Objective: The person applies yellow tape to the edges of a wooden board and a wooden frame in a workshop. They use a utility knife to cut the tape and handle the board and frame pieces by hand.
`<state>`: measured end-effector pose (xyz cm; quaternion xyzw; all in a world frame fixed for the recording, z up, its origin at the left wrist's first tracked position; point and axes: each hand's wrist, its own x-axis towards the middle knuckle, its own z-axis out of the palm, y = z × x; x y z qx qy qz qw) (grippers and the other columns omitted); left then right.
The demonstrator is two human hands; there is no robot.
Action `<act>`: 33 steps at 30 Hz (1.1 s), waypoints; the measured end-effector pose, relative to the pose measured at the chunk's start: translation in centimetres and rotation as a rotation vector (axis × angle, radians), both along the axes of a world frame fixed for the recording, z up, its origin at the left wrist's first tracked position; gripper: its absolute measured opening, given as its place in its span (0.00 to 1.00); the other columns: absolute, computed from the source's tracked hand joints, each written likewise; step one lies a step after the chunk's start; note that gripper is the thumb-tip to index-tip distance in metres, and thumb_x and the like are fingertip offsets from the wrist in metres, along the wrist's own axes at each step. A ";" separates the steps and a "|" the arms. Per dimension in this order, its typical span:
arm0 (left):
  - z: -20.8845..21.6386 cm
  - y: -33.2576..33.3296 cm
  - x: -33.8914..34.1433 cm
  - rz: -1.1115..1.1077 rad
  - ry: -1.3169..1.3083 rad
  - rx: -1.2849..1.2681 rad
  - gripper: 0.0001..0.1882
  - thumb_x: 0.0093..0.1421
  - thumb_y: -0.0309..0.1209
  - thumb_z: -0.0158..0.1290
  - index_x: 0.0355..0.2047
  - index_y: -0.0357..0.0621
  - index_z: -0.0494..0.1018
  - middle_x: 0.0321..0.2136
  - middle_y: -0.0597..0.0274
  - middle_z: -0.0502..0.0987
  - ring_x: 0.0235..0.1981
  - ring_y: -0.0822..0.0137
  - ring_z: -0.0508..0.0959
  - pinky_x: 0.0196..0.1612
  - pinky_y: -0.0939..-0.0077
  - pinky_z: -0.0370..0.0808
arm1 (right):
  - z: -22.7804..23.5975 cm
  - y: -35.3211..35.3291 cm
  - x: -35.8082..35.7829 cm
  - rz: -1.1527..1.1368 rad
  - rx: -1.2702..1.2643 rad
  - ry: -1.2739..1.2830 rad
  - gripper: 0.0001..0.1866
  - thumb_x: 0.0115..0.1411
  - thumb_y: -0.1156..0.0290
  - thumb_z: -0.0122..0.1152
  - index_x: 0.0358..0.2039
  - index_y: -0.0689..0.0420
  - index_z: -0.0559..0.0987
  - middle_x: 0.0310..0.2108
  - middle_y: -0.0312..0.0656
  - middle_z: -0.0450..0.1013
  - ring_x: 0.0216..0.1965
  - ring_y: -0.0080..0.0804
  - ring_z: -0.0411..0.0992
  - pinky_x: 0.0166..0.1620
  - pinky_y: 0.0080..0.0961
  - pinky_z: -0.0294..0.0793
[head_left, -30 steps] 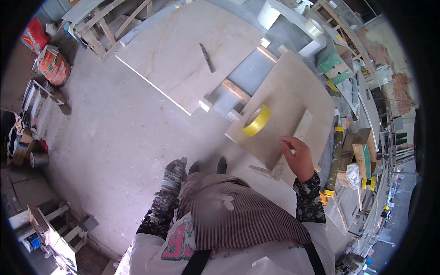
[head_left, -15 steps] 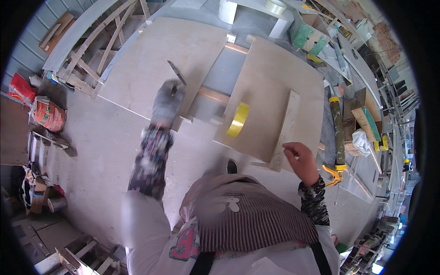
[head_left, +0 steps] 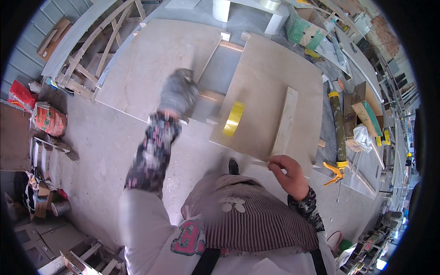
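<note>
My left hand (head_left: 178, 91), in a grey glove, is curled above the inner edge of the left panel (head_left: 151, 59). Motion smears it, and the thin blade it gripped a moment ago barely shows as a streak. On the right panel (head_left: 261, 68) lie a roll of yellow tape (head_left: 233, 119) and a long pale wooden strip (head_left: 285, 119). My bare right hand (head_left: 292, 176) is at the strip's near end, thumb and fingertips drawn together on it by the panel's front edge. Wooden battens (head_left: 212, 95) show in the gap between the panels.
A caulking gun (head_left: 338, 128) with an orange handle lies right of the panels. Beyond it stands an open cardboard box (head_left: 364, 103). A green-and-white box (head_left: 308, 30) is at the far right. Orange bags (head_left: 49, 120) and a wooden frame (head_left: 98, 55) occupy the left.
My left hand has shifted right toward the gap, and its blade has blurred from clear view. My right hand has moved left to the strip's near end, its fingers closing.
</note>
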<state>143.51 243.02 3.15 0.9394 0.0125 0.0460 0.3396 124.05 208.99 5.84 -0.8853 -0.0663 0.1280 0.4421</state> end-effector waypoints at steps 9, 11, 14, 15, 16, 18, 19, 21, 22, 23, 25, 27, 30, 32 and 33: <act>-0.8 -10.8 -19.6 -0.452 0.115 -0.644 0.23 0.57 0.36 0.60 0.50 0.40 0.71 0.36 0.53 0.77 0.32 0.57 0.79 0.37 0.68 0.78 | -3.1 5.9 -0.2 0.032 0.383 0.191 0.17 0.70 0.68 0.45 0.54 0.63 0.70 0.38 0.45 0.74 0.38 0.33 0.73 0.45 0.30 0.73; -2.2 -9.3 -18.2 -0.533 -0.197 -0.285 0.24 0.55 0.34 0.61 0.51 0.39 0.70 0.36 0.53 0.77 0.33 0.57 0.79 0.37 0.69 0.78 | -2.9 5.0 0.0 -0.038 0.316 0.302 0.15 0.70 0.68 0.46 0.51 0.63 0.72 0.34 0.45 0.74 0.35 0.36 0.74 0.43 0.32 0.73; -3.8 -5.8 -15.9 -0.303 -0.114 -0.380 0.28 0.52 0.30 0.63 0.52 0.38 0.69 0.38 0.51 0.77 0.34 0.55 0.78 0.38 0.67 0.78 | -2.2 2.8 0.9 -0.017 0.070 0.266 0.13 0.69 0.67 0.47 0.46 0.62 0.73 0.32 0.49 0.75 0.35 0.43 0.75 0.41 0.36 0.73; -4.3 -5.3 -14.5 -0.307 -0.061 -0.348 0.26 0.53 0.27 0.61 0.53 0.39 0.69 0.43 0.50 0.76 0.41 0.52 0.77 0.43 0.63 0.77 | -2.2 2.4 1.0 0.062 0.009 0.154 0.12 0.69 0.67 0.47 0.46 0.62 0.74 0.32 0.51 0.75 0.36 0.46 0.75 0.41 0.37 0.73; -4.9 -5.2 -13.0 -0.313 -0.121 -0.338 0.25 0.54 0.25 0.58 0.53 0.40 0.69 0.47 0.49 0.74 0.48 0.48 0.76 0.48 0.60 0.75 | -2.3 2.1 1.1 0.141 -0.051 0.039 0.12 0.69 0.67 0.48 0.45 0.61 0.74 0.33 0.53 0.75 0.37 0.48 0.76 0.41 0.37 0.73; -5.8 -5.3 -10.5 -0.476 -0.082 -0.256 0.23 0.52 0.27 0.60 0.50 0.41 0.71 0.45 0.47 0.76 0.46 0.47 0.76 0.46 0.58 0.74 | -2.7 1.9 1.0 0.159 -0.122 0.022 0.13 0.68 0.66 0.49 0.46 0.61 0.74 0.37 0.56 0.75 0.40 0.55 0.74 0.43 0.41 0.73; -6.2 -5.5 -9.3 -0.535 -0.068 -0.182 0.22 0.52 0.28 0.61 0.48 0.41 0.72 0.43 0.47 0.76 0.45 0.46 0.76 0.46 0.58 0.74 | -3.0 2.1 0.9 0.175 -0.164 -0.033 0.14 0.67 0.66 0.49 0.47 0.61 0.74 0.38 0.56 0.75 0.41 0.55 0.74 0.44 0.42 0.73; -6.7 -5.9 -6.7 -0.643 0.030 -0.166 0.17 0.51 0.31 0.63 0.40 0.39 0.75 0.38 0.47 0.79 0.42 0.46 0.78 0.44 0.58 0.75 | -3.5 2.2 0.8 0.205 -0.215 -0.107 0.14 0.66 0.67 0.49 0.48 0.60 0.73 0.39 0.55 0.75 0.41 0.55 0.74 0.44 0.43 0.74; -6.9 -6.0 -5.9 -0.659 -0.003 -0.138 0.16 0.51 0.31 0.63 0.40 0.39 0.76 0.36 0.47 0.79 0.41 0.47 0.78 0.43 0.59 0.75 | -3.6 2.2 0.7 0.222 -0.222 -0.124 0.15 0.66 0.67 0.49 0.49 0.60 0.73 0.40 0.55 0.75 0.41 0.55 0.74 0.45 0.44 0.74; -6.9 -5.9 -5.2 -0.662 0.042 -0.068 0.16 0.51 0.31 0.63 0.39 0.40 0.76 0.35 0.47 0.79 0.40 0.47 0.78 0.43 0.59 0.75 | -3.7 2.3 0.7 0.222 -0.239 -0.123 0.15 0.65 0.68 0.49 0.49 0.59 0.73 0.41 0.55 0.75 0.41 0.55 0.74 0.45 0.45 0.74; -6.8 -5.9 -4.4 -0.619 0.086 0.054 0.16 0.51 0.32 0.63 0.39 0.41 0.77 0.33 0.48 0.80 0.39 0.49 0.79 0.42 0.60 0.75 | -3.6 2.6 0.7 0.223 -0.238 -0.101 0.16 0.65 0.70 0.50 0.52 0.59 0.72 0.40 0.55 0.75 0.41 0.55 0.74 0.44 0.44 0.74; -6.5 -6.0 -4.0 -0.606 0.126 -0.086 0.16 0.51 0.32 0.64 0.40 0.41 0.77 0.34 0.48 0.80 0.39 0.49 0.79 0.43 0.61 0.75 | -3.4 3.1 1.0 0.217 -0.241 -0.098 0.18 0.64 0.71 0.50 0.54 0.58 0.71 0.39 0.55 0.75 0.40 0.55 0.74 0.44 0.44 0.73; -5.5 -6.7 -3.7 -0.577 0.113 -0.066 0.19 0.51 0.32 0.64 0.43 0.41 0.76 0.34 0.48 0.80 0.39 0.50 0.80 0.43 0.62 0.75 | -3.4 3.9 1.9 0.214 -0.259 -0.141 0.18 0.64 0.73 0.49 0.55 0.56 0.70 0.37 0.54 0.75 0.39 0.54 0.74 0.41 0.45 0.73; -4.8 -7.2 -3.5 -0.552 0.124 0.024 0.20 0.51 0.31 0.64 0.45 0.40 0.75 0.35 0.48 0.80 0.38 0.51 0.80 0.43 0.63 0.75 | -3.5 4.3 2.7 0.217 -0.295 -0.156 0.19 0.64 0.73 0.49 0.56 0.56 0.70 0.36 0.54 0.75 0.37 0.53 0.74 0.40 0.45 0.73; -4.4 -7.3 -3.4 -0.540 0.183 -0.023 0.20 0.52 0.31 0.63 0.45 0.40 0.75 0.34 0.50 0.81 0.38 0.54 0.80 0.42 0.64 0.75 | -3.6 4.5 2.9 0.209 -0.282 -0.178 0.19 0.64 0.72 0.49 0.56 0.55 0.70 0.35 0.53 0.75 0.37 0.53 0.74 0.40 0.46 0.73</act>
